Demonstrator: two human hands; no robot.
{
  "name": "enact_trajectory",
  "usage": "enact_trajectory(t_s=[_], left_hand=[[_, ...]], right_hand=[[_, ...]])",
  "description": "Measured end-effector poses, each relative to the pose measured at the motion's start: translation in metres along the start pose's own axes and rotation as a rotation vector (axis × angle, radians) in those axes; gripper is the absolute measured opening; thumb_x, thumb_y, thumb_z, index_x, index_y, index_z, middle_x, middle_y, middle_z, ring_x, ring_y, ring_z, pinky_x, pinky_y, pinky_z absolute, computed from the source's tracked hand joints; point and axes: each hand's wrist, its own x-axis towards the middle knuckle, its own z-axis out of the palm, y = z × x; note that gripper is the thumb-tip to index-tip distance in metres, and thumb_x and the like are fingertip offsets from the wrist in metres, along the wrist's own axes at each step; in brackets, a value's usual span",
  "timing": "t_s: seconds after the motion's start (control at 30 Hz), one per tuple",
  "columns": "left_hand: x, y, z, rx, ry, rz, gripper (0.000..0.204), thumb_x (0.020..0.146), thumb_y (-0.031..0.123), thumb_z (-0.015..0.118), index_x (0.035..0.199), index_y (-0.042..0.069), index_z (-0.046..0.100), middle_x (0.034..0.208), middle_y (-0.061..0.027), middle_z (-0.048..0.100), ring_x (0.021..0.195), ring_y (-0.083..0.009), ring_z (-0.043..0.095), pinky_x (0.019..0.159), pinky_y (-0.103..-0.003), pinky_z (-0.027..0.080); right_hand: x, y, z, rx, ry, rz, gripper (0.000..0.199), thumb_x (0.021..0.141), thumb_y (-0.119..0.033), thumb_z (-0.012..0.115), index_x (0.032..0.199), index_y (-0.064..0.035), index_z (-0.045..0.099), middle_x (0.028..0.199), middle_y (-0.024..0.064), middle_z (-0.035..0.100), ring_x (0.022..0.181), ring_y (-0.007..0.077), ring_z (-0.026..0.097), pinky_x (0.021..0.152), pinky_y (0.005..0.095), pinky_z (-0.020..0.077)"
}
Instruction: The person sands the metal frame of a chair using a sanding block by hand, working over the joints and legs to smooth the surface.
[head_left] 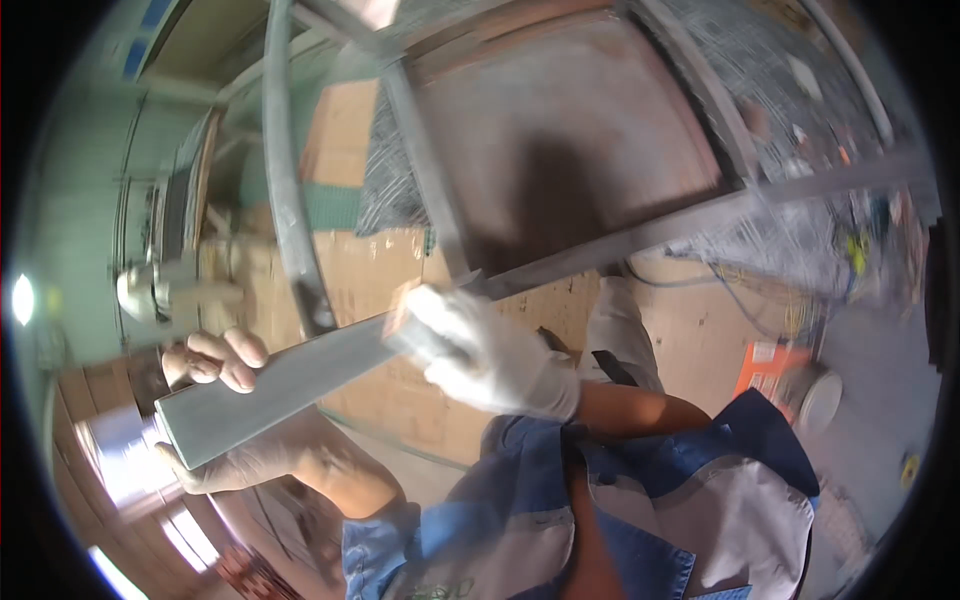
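A grey metal frame [620,243] with a long flat bar [290,385] reaches toward the lower left. My left hand [235,468], in a pale glove with bare fingertips, wraps round the bar's near end, thumb below and fingers over the far edge. Farther along the same bar is my right hand [490,350], in a white glove and slightly blurred. Its fingers close round a small block [398,318] with a tan edge, which is against the bar's face. The blur and the glove hide most of the block, so its exact kind is unclear.
A brownish panel [570,130] sits within the frame, and another grey bar [290,180] rises at left. Cardboard [375,400] lies beneath. An orange box [765,368] and a white round container [815,398] stand at right, near cables [730,290] on the floor.
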Motion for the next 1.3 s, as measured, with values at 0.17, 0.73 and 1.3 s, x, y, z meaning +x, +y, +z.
enact_trajectory(t_s=[0.17,0.73,1.3], left_hand=[[-0.01,0.004,0.004,0.08,-0.093,0.06,0.054,0.1,0.054,0.038,0.09,0.003,0.051,0.084,-0.0098,0.046,0.064,-0.0206,0.045,0.061,-0.034,0.041],[-0.017,-0.019,0.075,1.245,1.01,0.444,0.082,0.1,0.072,0.032,0.12,-0.002,0.06,0.106,-0.0204,0.065,0.104,-0.0303,0.066,0.09,-0.038,0.053],[-0.03,0.002,0.068,1.001,0.847,0.416,0.055,0.084,0.054,0.057,0.108,0.005,0.055,0.082,-0.0035,0.047,0.072,-0.0144,0.048,0.071,-0.027,0.043]], right_hand=[[0.018,0.09,-0.057,0.292,-0.289,0.645,0.046,0.099,-0.018,0.069,0.142,-0.0048,0.06,0.124,0.0187,0.072,0.104,0.0195,0.071,0.088,0.0316,0.0542],[0.14,0.099,-0.034,0.851,-0.735,-0.063,0.053,0.079,-0.003,0.085,0.129,-0.0036,0.068,0.13,0.0146,0.068,0.109,0.0296,0.069,0.093,0.0359,0.0551],[0.157,0.108,-0.009,1.093,-0.948,0.031,0.025,0.092,-0.014,0.072,0.116,-0.0067,0.066,0.107,0.0091,0.067,0.079,0.0233,0.065,0.066,0.034,0.0538]])
